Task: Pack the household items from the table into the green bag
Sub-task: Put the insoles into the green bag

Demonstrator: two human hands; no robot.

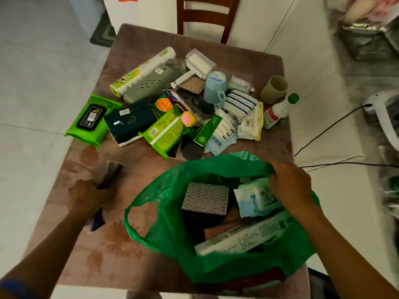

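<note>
On a brown floral-patterned table [121, 251] over pale floor tiles [32, 72], the thin green plastic bag [172, 240] stands open at the near edge, its rim pinched by the right hand [291, 186], while the blurred left hand [86, 197] clutches a dark flat packet [110, 175] beside it.

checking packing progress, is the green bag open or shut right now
Open. The right hand holds up the rim of the green bag, and its mouth gapes wide enough to show a grey sponge and tissue pack inside.
</note>
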